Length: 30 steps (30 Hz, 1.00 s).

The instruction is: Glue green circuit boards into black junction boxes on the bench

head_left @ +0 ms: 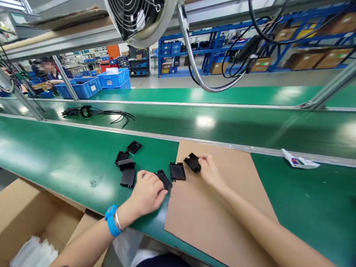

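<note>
My right hand (pixel 209 170) pinches a small black plastic case part (pixel 193 162) by its right edge, above a flat cardboard sheet (pixel 221 209). Just left of it, an open shallow black tray-like case (pixel 177 171) lies at the sheet's left edge. My left hand (pixel 148 191), with a blue band and a bracelet at the wrist, is curled around the near side of a tilted black plastic piece (pixel 164 179); its fingertips are partly hidden. Further left are a black piece (pixel 127 177), a ribbed black part (pixel 125 163) and another black case (pixel 134 147).
A cable bundle (pixel 88 111) lies on the green surface behind the metal rail. At right is a white packet (pixel 299 161). A fan (pixel 140 13) and flexible metal conduit (pixel 197 72) hang overhead. An open cardboard box (pixel 22 216) stands lower left. Another person sits far left.
</note>
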Each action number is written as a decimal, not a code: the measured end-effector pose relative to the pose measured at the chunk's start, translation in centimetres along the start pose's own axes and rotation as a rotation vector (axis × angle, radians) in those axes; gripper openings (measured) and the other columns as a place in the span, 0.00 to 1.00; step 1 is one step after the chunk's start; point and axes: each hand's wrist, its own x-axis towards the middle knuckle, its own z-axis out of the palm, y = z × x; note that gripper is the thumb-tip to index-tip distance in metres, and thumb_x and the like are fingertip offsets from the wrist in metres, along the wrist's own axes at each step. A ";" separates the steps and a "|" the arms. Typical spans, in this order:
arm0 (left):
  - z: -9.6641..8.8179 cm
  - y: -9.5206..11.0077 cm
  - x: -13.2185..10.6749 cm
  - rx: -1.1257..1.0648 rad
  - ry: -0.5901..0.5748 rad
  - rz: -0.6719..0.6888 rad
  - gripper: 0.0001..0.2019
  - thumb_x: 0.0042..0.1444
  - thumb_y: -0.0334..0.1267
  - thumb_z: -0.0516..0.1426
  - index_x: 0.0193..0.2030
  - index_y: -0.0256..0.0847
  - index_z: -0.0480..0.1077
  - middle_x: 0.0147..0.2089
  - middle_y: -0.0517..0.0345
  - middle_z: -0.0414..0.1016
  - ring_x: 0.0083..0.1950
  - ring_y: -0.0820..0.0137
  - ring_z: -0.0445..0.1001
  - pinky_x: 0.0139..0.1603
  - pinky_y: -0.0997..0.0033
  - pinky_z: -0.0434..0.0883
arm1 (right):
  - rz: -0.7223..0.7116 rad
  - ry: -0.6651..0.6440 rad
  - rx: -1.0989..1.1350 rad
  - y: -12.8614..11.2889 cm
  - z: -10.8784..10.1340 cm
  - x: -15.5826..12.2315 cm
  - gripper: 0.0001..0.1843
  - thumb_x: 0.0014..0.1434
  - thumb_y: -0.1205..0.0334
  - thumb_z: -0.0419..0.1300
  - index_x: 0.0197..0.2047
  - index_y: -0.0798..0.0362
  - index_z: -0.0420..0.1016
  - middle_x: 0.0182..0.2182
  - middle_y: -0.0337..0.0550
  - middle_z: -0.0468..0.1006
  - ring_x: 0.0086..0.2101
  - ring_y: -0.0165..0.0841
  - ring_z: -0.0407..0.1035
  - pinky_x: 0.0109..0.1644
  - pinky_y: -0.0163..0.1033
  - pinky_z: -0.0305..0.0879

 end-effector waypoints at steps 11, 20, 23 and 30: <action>5.2 8.2 2.3 -0.042 -0.116 0.291 0.28 0.62 0.56 0.57 0.56 0.32 0.68 0.51 0.44 0.73 0.52 0.57 0.70 0.53 0.54 0.66 | -0.263 -0.262 -0.660 -3.7 1.8 -0.4 0.13 0.57 0.54 0.57 0.37 0.54 0.76 0.42 0.55 0.77 0.49 0.48 0.64 0.54 0.51 0.58; 5.0 7.9 3.3 -0.120 -0.226 0.356 0.14 0.67 0.28 0.46 0.51 0.35 0.71 0.44 0.48 0.73 0.47 0.62 0.70 0.50 0.63 0.72 | -0.290 -0.491 -0.772 -2.1 -4.3 -0.5 0.18 0.61 0.63 0.50 0.45 0.51 0.80 0.47 0.51 0.80 0.50 0.45 0.69 0.55 0.54 0.58; 4.4 8.4 4.0 -0.162 -0.169 0.380 0.14 0.69 0.30 0.47 0.54 0.35 0.70 0.47 0.48 0.74 0.48 0.64 0.71 0.50 0.65 0.72 | -0.337 -0.542 -0.746 -1.6 -5.4 -2.5 0.25 0.63 0.50 0.51 0.56 0.53 0.76 0.55 0.55 0.76 0.57 0.48 0.65 0.59 0.57 0.56; -0.6 0.9 -0.5 -0.062 0.030 -0.413 0.22 0.55 0.48 0.65 0.53 0.39 0.71 0.54 0.43 0.69 0.57 0.51 0.66 0.58 0.46 0.66 | -0.425 -0.607 -0.709 2.4 -7.8 -4.2 0.35 0.56 0.46 0.57 0.63 0.55 0.69 0.58 0.60 0.71 0.59 0.53 0.63 0.60 0.59 0.61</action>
